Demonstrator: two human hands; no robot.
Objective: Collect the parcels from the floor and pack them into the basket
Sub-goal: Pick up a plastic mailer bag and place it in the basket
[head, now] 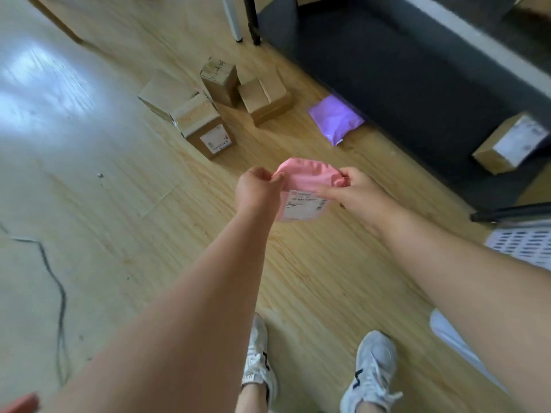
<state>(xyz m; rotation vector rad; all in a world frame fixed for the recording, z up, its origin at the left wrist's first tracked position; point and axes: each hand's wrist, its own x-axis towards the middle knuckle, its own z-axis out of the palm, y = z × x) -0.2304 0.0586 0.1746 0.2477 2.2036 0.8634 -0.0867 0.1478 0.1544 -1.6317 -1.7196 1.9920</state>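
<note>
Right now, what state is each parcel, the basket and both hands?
pink mailer: lifted, held by both hands
left hand: pinches its left end
right hand: pinches its right end
purple mailer: flat on floor beside dark mat
four cardboard boxes: closed, clustered on floor
lone box: closed, on the mat
basket: only a corner shows

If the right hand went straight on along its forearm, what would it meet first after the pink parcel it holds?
Probably the cardboard box left of the purple mailer; bare floor lies between. Depth is unclear, so the right hand might pass above it.
</note>
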